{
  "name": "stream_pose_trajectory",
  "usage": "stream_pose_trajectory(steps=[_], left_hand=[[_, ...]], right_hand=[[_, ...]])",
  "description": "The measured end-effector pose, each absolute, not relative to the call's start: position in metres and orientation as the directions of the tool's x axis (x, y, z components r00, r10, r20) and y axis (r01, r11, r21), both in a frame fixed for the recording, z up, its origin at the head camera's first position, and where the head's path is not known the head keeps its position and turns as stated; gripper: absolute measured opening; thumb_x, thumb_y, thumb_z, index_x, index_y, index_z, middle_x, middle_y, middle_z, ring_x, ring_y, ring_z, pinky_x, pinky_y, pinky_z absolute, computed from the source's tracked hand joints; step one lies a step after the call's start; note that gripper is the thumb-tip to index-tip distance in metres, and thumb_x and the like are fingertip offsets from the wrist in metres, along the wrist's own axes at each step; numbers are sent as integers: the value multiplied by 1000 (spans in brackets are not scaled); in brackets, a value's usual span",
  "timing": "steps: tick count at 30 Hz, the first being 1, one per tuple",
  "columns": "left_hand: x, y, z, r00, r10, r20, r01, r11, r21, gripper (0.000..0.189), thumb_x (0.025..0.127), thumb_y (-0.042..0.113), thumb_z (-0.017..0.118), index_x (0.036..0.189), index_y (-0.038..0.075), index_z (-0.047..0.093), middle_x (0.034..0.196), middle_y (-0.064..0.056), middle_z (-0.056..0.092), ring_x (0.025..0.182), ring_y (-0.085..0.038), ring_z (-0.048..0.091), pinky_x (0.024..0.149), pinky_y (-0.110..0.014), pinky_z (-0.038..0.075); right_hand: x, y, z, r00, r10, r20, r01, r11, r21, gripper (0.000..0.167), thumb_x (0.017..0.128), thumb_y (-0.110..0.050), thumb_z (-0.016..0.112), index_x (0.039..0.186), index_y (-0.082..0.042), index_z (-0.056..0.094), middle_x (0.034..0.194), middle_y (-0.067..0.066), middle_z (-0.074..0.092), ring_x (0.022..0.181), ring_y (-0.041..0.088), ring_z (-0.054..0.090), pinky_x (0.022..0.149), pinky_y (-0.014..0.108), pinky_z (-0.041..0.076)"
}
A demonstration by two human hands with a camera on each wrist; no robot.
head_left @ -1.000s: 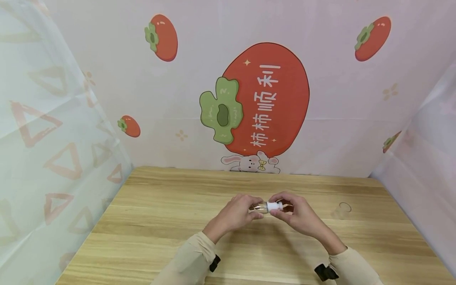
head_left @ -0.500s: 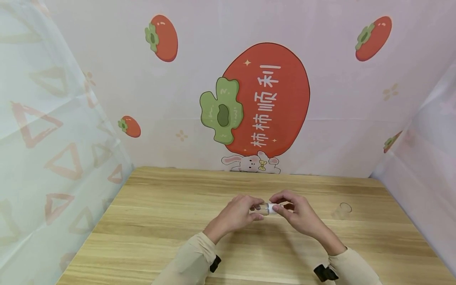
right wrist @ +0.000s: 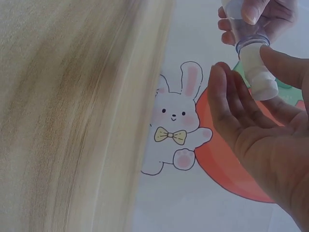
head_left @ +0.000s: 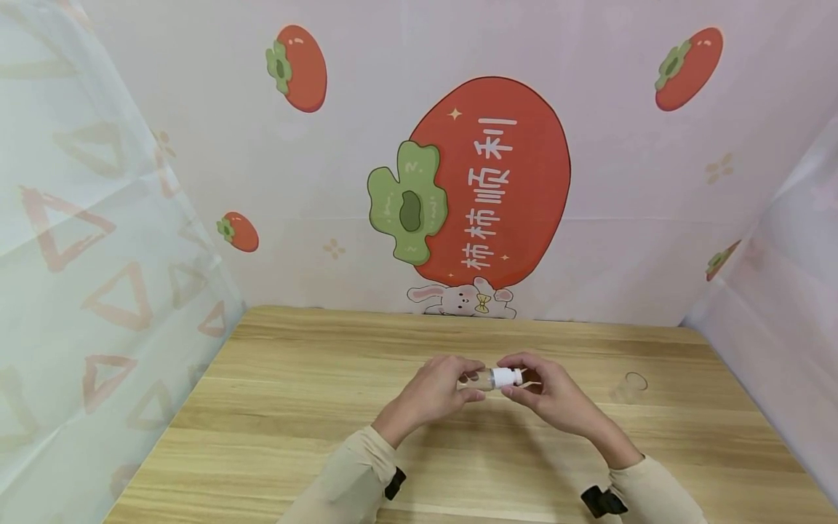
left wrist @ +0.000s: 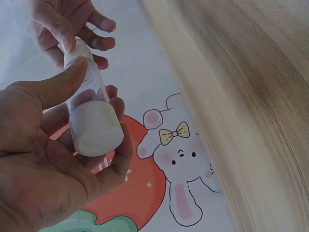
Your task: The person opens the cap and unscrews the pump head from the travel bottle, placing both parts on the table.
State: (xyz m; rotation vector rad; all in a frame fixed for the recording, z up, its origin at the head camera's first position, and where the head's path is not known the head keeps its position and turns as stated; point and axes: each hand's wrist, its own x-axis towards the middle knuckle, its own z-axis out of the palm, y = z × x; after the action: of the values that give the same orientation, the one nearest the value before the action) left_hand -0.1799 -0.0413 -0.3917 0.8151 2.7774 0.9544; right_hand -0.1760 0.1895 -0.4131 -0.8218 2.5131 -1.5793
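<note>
Left hand (head_left: 433,393): my fingers curl round a clear, cylindrical plastic bottle (left wrist: 91,92), whitish at its base.
Stepped white cap (right wrist: 256,67): my right hand (head_left: 553,393) wide about it, thumb against it.
Bottle's place: sideways above the pale wooden table (head_left: 314,386).

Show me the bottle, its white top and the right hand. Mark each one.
Bottle (left wrist: 86,94): left wrist view, on its clear wall about midway along.
White top (right wrist: 255,67): right wrist view, on its side wall.
Right hand (head_left: 556,397): head view, on the back of the hand.
</note>
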Motion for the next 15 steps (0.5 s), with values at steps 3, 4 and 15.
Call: stream_pose_trajectory(steps=[3,4,15], left_hand=[[-180,-41,-391,-854,513,87,458,661,595,38,90,23,80,125,10,72,103,0,73,91,-9,64,78,-27,52],[-180,-41,-391,-854,513,88,458,660,596,38,90,23,80,125,10,72,102,0,73,91,-8,63,77,-26,51],[-181,-41,-393,-841,533,95,466,623,628,38,89,21,80,124,7,72,100,3,73,83,-3,61,70,-21,49]], right_hand=[[-175,190,-413,-855,-478,199,-383,323,-866,30,93,-3,73,121,2,63,107,14,64,88,20,66,74,35,60],[-175,190,-413,-855,-483,191,-374,317,-871,31,93,-3,73,121,2,62,107,14,64,88,21,67,74,37,60],[-178,190,-413,-842,-483,239,-399,260,-879,30,89,1,76,116,0,63,110,16,63,93,25,67,79,33,59]])
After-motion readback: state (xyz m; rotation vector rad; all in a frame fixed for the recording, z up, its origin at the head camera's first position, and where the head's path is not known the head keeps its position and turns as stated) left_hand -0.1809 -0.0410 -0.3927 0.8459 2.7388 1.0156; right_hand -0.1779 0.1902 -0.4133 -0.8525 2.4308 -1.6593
